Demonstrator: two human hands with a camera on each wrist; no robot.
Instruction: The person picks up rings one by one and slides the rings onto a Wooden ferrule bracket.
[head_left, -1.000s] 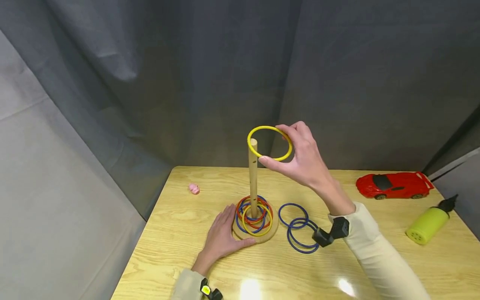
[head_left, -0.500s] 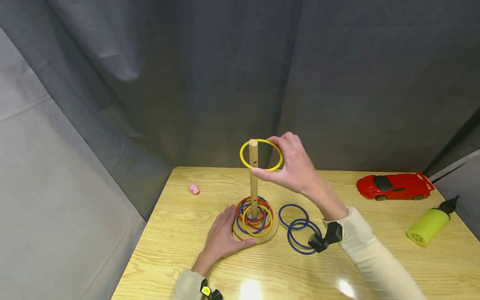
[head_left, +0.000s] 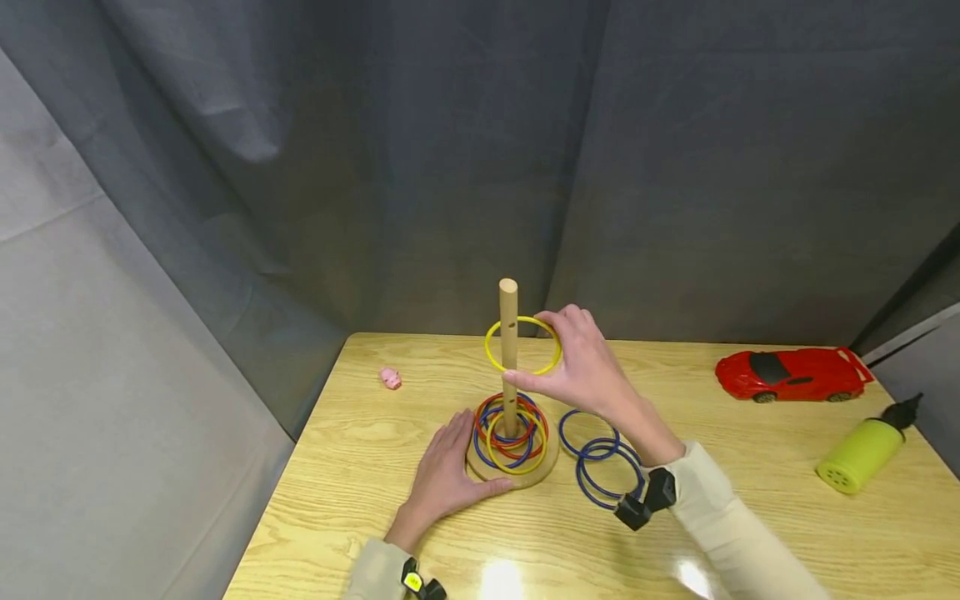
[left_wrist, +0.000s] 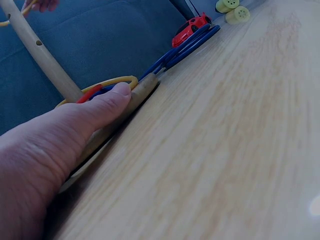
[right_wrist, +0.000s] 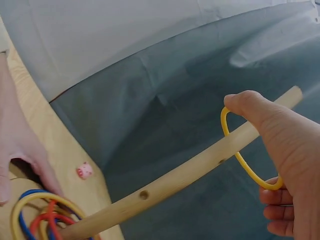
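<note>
My right hand (head_left: 581, 367) pinches a thin yellow ring (head_left: 487, 343) between thumb and fingers. The ring surrounds the upright wooden peg (head_left: 509, 300), partway down from its top; the right wrist view shows the peg passing through the ring (right_wrist: 254, 177). My left hand (head_left: 447, 475) rests at the left and front of the round wooden base (head_left: 552, 454), fingers extended along its edge. In the left wrist view its thumb (left_wrist: 107, 102) lies along the base's rim. Several red, blue and yellow rings lie loosely around the peg's foot, a yellow ring (head_left: 543, 442) among them.
Overlapping blue rings (head_left: 577, 472) lie on the wooden table (head_left: 337, 500) right of the base, partly under my right wrist. A small pink pig figure (head_left: 390, 378) is at left. A red toy car (head_left: 795, 375) and a yellow-green bottle (head_left: 860, 454) stand right. Dark curtain (head_left: 450, 167) hangs behind.
My right hand has moved left and down, bringing the yellow ring from beside the peg's top to around the peg and lower along it. The left hand has stayed on the base.
</note>
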